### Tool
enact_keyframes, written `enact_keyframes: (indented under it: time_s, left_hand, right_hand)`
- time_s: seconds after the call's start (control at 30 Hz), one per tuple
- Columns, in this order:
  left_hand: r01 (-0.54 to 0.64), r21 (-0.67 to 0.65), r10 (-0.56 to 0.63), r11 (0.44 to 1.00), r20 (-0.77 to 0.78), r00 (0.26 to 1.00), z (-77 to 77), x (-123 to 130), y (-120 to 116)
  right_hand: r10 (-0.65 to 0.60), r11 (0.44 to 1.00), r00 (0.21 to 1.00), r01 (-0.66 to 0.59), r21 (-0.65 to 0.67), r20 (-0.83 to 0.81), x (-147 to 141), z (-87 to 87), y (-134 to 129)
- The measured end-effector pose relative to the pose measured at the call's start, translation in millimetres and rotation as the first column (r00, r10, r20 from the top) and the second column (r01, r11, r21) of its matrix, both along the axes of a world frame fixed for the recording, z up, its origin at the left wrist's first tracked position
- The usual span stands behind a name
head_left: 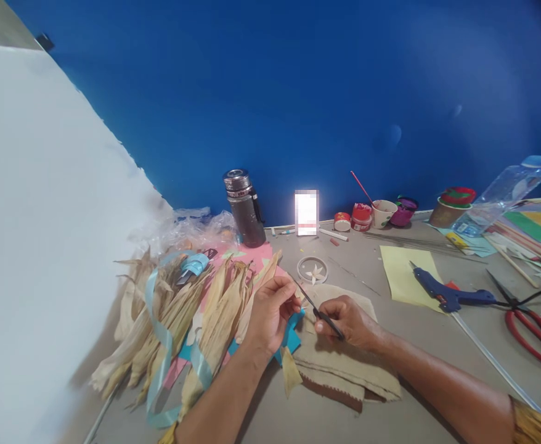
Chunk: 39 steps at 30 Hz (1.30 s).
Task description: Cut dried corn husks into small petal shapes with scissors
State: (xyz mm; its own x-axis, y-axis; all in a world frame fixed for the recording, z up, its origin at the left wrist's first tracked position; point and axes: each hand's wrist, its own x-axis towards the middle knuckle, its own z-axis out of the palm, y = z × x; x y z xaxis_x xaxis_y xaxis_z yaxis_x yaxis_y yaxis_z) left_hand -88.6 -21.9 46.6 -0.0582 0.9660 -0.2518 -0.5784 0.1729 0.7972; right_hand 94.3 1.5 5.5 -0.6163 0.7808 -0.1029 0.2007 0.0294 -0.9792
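My right hand (353, 324) grips small black scissors (326, 322), whose blades point up and left toward my other hand. My left hand (273, 308) is pinched closed beside the blade tips; what its fingers hold is too small and hidden to name. Beneath both hands lies a folded beige cloth (344, 370). A cut scrap of dried corn husk (291, 373) rests at the cloth's left edge. Just beyond the hands, a small pale star-shaped flower (315, 275) sits inside a tape ring (299, 271). Dried corn husks (224, 302) are heaped left of my left hand.
Light blue ribbon (153, 308) trails over the husks. Behind stands a dark thermos (247, 216). To the right are a blue glue gun (446, 290) on yellow paper (393, 271), large red-handled scissors (529, 327), a paint cup (384, 216) and a tilted plastic bottle (501, 194).
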Motion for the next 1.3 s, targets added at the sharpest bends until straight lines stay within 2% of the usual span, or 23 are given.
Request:
enact_keyframes:
  time_s: [0.63,0.73,0.9,0.97,1.17,1.3]
  left_hand:
    - [0.024,-0.003,-0.024,1.0,-0.04,0.999,1.9,1,0]
    - [0.037,-0.004,-0.037,0.999,-0.05,0.998,2.9,1,0]
    - [0.063,0.015,-0.061,0.998,-0.093,0.994,2.0,1,0]
    - [0.063,0.022,-0.061,0.998,-0.097,0.993,0.0,1,1]
    - [0.092,0.094,-0.083,0.991,-0.101,0.991,-4.4,0,3]
    - [0.212,0.129,-0.219,0.969,0.039,0.975,-1.4,-1,2]
  right_hand:
    - [-0.021,0.999,1.0,0.021,-0.024,-0.006,0,-1.3,0]
    - [-0.079,0.995,0.997,0.078,-0.058,-0.02,-1,4.3,0]
    - [-0.221,0.971,0.964,0.203,-0.125,-0.15,-2,7.8,1]
    - [-0.222,0.973,0.966,0.209,-0.1,-0.136,0,7.8,4]
    - [-0.314,0.943,0.949,0.312,0.12,-0.004,9,15.6,14]
    - [-0.318,0.942,0.948,0.318,0.11,-0.023,8,16.6,15]
